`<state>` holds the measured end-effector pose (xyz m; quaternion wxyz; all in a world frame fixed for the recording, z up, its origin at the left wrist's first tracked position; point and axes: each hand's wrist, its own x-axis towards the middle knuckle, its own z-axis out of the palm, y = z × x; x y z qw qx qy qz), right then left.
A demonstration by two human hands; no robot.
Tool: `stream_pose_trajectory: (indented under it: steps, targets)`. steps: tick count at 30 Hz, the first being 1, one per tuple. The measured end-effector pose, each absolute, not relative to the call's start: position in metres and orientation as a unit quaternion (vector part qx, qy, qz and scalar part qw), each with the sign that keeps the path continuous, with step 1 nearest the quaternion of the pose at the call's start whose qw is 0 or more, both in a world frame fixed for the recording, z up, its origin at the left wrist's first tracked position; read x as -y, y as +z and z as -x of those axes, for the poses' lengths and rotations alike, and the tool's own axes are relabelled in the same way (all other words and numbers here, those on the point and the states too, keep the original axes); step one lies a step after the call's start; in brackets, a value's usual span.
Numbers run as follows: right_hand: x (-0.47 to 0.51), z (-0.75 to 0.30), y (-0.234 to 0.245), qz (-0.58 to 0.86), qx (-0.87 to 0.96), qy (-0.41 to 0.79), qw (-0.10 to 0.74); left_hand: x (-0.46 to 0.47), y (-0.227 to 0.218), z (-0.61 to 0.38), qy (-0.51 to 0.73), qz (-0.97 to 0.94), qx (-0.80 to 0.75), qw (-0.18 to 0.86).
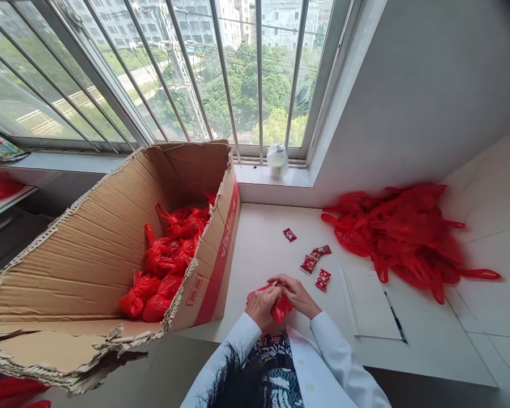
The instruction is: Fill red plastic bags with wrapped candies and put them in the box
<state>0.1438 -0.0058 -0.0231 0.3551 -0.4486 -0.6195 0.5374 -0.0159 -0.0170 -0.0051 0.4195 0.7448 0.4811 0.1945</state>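
Observation:
My left hand and my right hand are pressed together low in the head view, both closed round a small red plastic bag held over the white table. Just beyond my right hand lie several small red candy packets on the table. To my left a torn cardboard box lies open and holds several tied red bags.
A heap of loose red plastic bags lies at the far right of the table. A white notebook lies right of my hands. A small white jar stands on the windowsill below the barred window.

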Motion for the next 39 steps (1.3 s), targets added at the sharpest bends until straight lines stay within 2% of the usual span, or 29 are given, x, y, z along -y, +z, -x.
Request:
stream_pose_trajectory:
  steps: [3,7,9,13,19,23,28,31,35,39]
  targets:
    - [-0.009,-0.134,-0.035,0.386,0.653,0.578,0.301,0.018,-0.015,0.017,0.185,-0.773,-0.509,0.332]
    - [-0.011,-0.132,-0.051,0.377,0.649,0.605,0.265,0.018,-0.03,0.024,0.187,-0.825,-0.51,0.154]
    - [-0.008,-0.132,-0.056,0.4,0.651,0.588,0.266,0.018,-0.035,0.025,0.197,-0.833,-0.5,0.129]
    - [-0.003,-0.132,-0.053,0.465,0.619,0.552,0.309,0.021,-0.039,0.025,0.208,-0.84,-0.485,0.126]
    - [-0.002,-0.132,-0.047,0.377,0.468,0.737,0.31,0.023,-0.039,0.027,0.229,-0.84,-0.474,0.132]
    - [-0.003,-0.133,-0.052,0.389,0.404,0.751,0.348,0.022,-0.042,0.03,0.244,-0.835,-0.473,0.138]
    - [-0.002,-0.138,-0.051,0.414,0.433,0.705,0.38,0.027,-0.043,0.041,0.265,-0.821,-0.486,0.14]
    - [-0.002,-0.145,-0.059,0.495,0.516,0.616,0.329,0.034,-0.043,0.047,0.256,-0.819,-0.485,0.169]
    - [-0.004,-0.163,-0.087,0.655,0.541,0.452,0.272,0.047,-0.055,0.053,0.178,-0.825,-0.465,0.268]
    - [-0.003,-0.181,-0.111,0.723,0.523,0.387,0.231,0.064,-0.074,0.066,0.122,-0.811,-0.476,0.318]
